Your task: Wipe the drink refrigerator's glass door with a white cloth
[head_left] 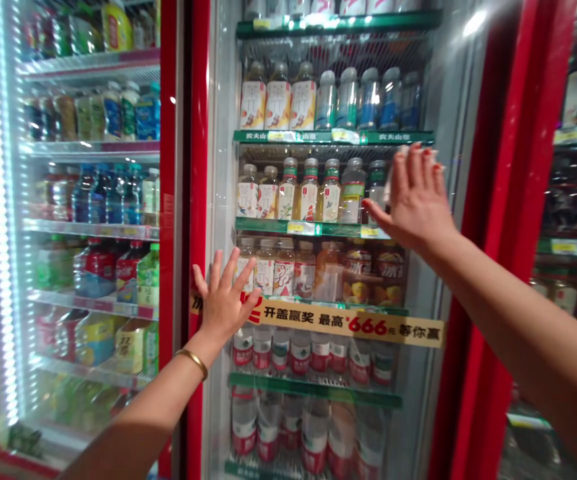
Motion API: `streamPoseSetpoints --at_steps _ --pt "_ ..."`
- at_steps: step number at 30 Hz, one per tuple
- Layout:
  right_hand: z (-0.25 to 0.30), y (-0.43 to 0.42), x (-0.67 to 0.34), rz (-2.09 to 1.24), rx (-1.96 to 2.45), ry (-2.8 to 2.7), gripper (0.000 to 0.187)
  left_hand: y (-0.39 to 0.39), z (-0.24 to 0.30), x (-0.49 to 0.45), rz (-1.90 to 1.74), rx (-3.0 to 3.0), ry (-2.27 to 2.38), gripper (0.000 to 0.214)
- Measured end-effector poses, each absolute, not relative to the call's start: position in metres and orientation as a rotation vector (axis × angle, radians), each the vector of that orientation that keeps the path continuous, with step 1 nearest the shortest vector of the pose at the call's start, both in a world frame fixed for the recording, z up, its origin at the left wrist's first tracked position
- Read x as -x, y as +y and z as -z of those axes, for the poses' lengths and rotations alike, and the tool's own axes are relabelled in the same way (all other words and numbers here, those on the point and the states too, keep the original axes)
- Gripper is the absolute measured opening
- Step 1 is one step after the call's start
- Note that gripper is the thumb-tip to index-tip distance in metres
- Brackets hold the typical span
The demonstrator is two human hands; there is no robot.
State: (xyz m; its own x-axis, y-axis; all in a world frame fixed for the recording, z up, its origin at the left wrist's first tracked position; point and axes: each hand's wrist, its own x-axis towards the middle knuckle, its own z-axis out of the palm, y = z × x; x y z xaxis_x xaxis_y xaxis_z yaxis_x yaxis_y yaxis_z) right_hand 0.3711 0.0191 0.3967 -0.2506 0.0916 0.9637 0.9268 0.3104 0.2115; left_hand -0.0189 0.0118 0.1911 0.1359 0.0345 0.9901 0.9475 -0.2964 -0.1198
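Observation:
My left hand (224,293) is spread on the left side of the middle drinks fridge's glass door (418,280), over the start of a gold banner strip (308,319). A gold bangle (192,363) circles that wrist. Higher up and to the right, my right hand (421,200) lies with its fingers stretched flat toward the glass, near the green shelf edge (333,137). Something thin and whitish shows round its fingertips; I cannot tell whether it is a wipe or a reflection. Behind the glass stand rows of bottles, among them white-labelled drinks (309,193) and red-labelled water bottles (316,437).
A lit drinks fridge (88,227) full of bottles stands on the left, beyond a red door frame (198,167). Another fridge (576,247) with dark bottles is at the right, past a wide red post (528,133).

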Motion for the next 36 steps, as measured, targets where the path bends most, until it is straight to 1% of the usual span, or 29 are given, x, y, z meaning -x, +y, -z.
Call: streamPoseSetpoints --at_steps 2,4,6,8,10,11,14,16,18,20,23,25,28,30,33,36 --pt "-0.387 0.021 -0.384 1.009 0.973 -1.497 0.11 0.005 -0.202 0.005 1.326 1.502 -0.986 0.062" --pt "-0.351 0.019 -0.369 1.06 0.924 -1.585 0.114 0.002 -0.216 -0.01 1.327 1.499 -0.94 0.061" --pt "-0.303 0.015 -0.344 1.19 0.795 -1.864 0.117 0.005 -0.227 -0.024 1.268 1.55 -0.894 0.066" --pt "-0.266 0.01 -0.332 1.304 0.622 -2.185 0.114 0.011 -0.233 -0.034 1.193 1.613 -0.882 0.073" --pt "-0.254 0.009 -0.343 1.327 0.617 -2.282 0.108 0.018 -0.235 -0.037 1.159 1.643 -0.893 0.079" --pt "-0.257 0.01 -0.356 1.301 0.706 -2.208 0.105 0.02 -0.235 -0.037 1.159 1.645 -0.901 0.081" --pt "-0.28 0.015 -0.391 1.127 1.038 -1.682 0.1 0.022 -0.23 -0.036 1.182 1.644 -0.897 0.082" --pt "-0.28 0.018 -0.392 1.041 1.089 -1.442 0.098 0.02 -0.229 -0.036 1.192 1.648 -0.875 0.082" --pt "-0.255 0.017 -0.375 1.055 1.016 -1.479 0.103 0.016 -0.232 -0.037 1.217 1.632 -0.868 0.078" --pt "-0.216 0.013 -0.357 1.156 0.875 -1.711 0.108 0.013 -0.241 -0.038 1.238 1.61 -0.866 0.071" --pt "-0.177 0.009 -0.359 1.287 0.782 -1.909 0.11 0.012 -0.266 -0.039 1.209 1.649 -0.832 0.062" --pt "-0.18 0.009 -0.374 1.278 0.874 -1.797 0.107 0.014 -0.284 -0.04 1.172 1.723 -0.803 0.064" --pt "-0.209 0.013 -0.386 1.193 0.999 -1.572 0.107 0.019 -0.298 -0.041 1.154 1.828 -0.783 0.066" --pt "-0.223 0.016 -0.378 1.159 1.012 -1.536 0.11 0.02 -0.3 -0.041 1.167 1.861 -0.783 0.064" --pt "-0.222 0.018 -0.365 1.158 0.992 -1.586 0.112 0.019 -0.299 -0.042 1.204 1.886 -0.796 0.064" --pt "-0.215 0.013 -0.375 1.171 0.997 -1.646 0.11 0.016 -0.3 -0.043 1.232 1.922 -0.823 0.067"
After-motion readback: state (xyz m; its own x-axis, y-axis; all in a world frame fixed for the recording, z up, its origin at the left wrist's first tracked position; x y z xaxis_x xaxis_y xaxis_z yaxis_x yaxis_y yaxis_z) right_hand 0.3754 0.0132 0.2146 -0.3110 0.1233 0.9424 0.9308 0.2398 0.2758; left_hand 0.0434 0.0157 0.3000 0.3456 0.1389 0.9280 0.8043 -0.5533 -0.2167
